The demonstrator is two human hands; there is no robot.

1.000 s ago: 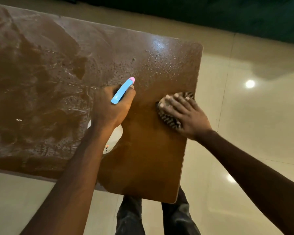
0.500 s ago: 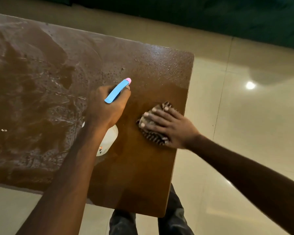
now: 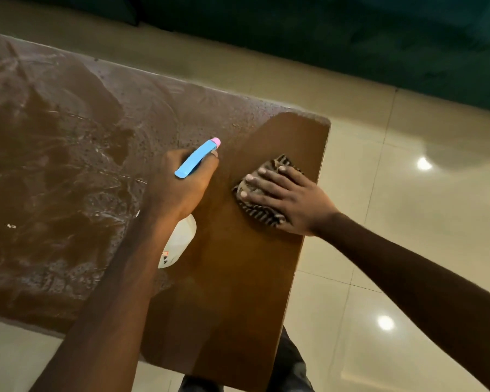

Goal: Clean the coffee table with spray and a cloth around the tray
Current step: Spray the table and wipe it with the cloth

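Lying beneath flat, spread right fingers [image 3: 269, 185], the cloth [image 3: 262, 215]; left fingers [image 3: 207, 169] clamped round spray bottle [image 3: 178, 244].

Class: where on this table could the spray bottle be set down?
Free: on the coffee table, the dry strip between the cloth and the near edge; the wet stretch left of the left hand. Crowded: between spray bottle and right hand.

We show the brown table [image 3: 238, 306], wet left, dry right; the blue-headed spray bottle [image 3: 180, 241]; the striped cloth [image 3: 262, 215] bunched on the dry part.
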